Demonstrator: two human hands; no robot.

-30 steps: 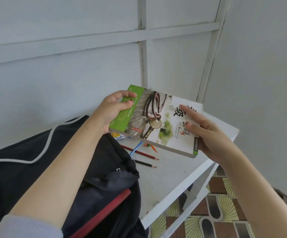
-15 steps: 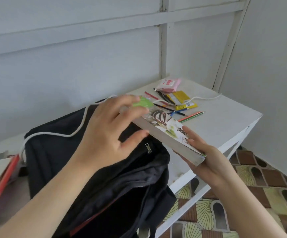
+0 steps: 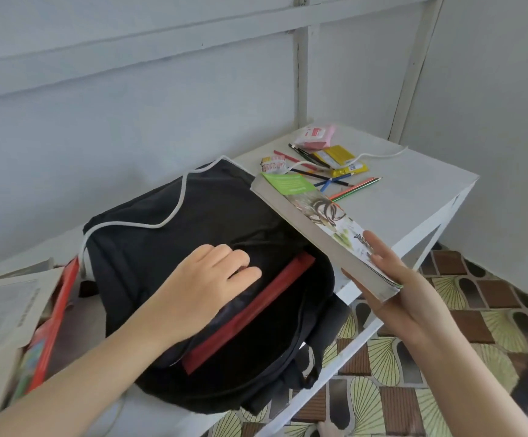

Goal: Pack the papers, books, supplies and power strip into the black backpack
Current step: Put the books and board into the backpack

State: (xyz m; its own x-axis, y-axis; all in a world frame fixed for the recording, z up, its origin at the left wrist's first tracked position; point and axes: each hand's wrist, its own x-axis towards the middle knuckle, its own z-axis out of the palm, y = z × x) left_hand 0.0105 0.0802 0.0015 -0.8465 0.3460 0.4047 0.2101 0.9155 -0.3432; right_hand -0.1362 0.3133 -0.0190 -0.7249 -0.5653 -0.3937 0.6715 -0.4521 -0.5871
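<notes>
The left hand [image 3: 205,279] lies on the backpack [image 3: 168,234] at the bench's [image 3: 414,197] front edge. Its fingers [image 3: 240,257] curl over the upper lip of the open mouth and grip the fabric. A red folder [image 3: 250,310] stands inside the opening. The right hand [image 3: 407,291] pinches the book's [image 3: 319,228] near corner, with straight fingers [image 3: 379,247] on the cover and the thumb beneath. The book tilts over the backpack's right side. Pencils [image 3: 351,184] and a yellow pack [image 3: 338,156] lie toward the far right corner. Papers [image 3: 4,310] lie at the left end.
</notes>
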